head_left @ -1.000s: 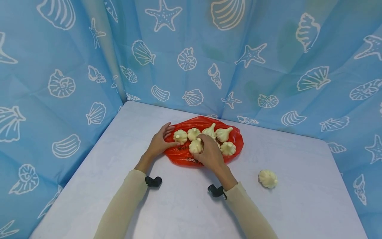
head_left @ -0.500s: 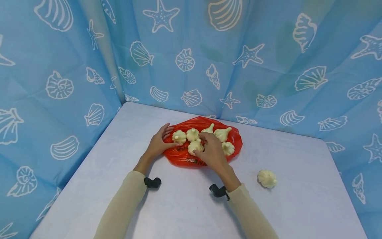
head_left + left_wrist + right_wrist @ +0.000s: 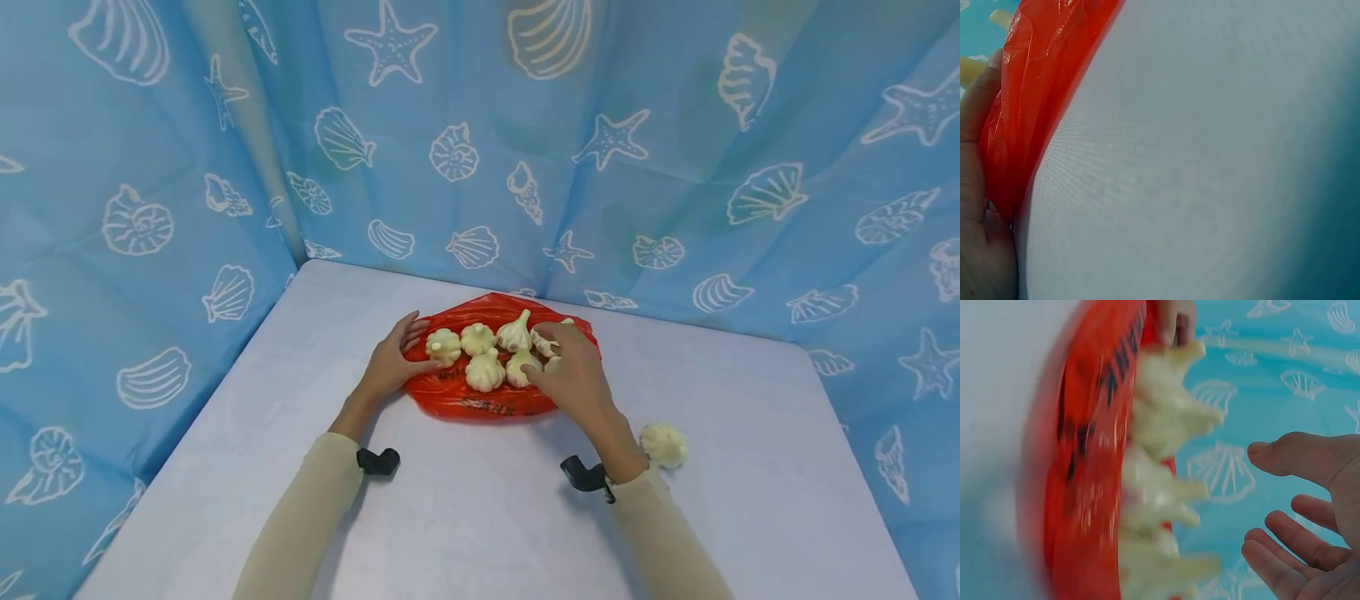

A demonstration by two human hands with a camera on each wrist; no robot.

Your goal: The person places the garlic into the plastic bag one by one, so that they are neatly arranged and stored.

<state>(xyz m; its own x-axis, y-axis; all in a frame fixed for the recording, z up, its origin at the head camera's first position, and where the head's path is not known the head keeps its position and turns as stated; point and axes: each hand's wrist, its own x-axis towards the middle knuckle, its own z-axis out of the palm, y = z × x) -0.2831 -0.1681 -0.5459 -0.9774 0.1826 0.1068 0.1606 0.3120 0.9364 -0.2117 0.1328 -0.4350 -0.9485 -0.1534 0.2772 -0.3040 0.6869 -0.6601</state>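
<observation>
Several garlic bulbs (image 3: 484, 372) lie grouped on a red plastic bag (image 3: 457, 404) that has dark lettering. My left hand (image 3: 387, 360) rests at the bag's left edge, its thumb extended beside the leftmost bulb. Red plastic (image 3: 1047, 75) runs past that thumb in the left wrist view. Over the right side of the bag is my right hand (image 3: 579, 373), partly hiding the rightmost bulbs. In the right wrist view, that right hand (image 3: 1310, 519) has its fingers spread and holds nothing; the bulbs (image 3: 1157, 494) look blurred.
One more garlic bulb (image 3: 663, 445) sits on the white tabletop (image 3: 465, 517), just right of my right wrist. Blue curtains (image 3: 420, 150) with shells and starfish enclose the table at the back and sides.
My right hand has left the front middle bulb and moved right, over the bulbs at that end. My left hand keeps its place by the bag. The view has shifted slightly.
</observation>
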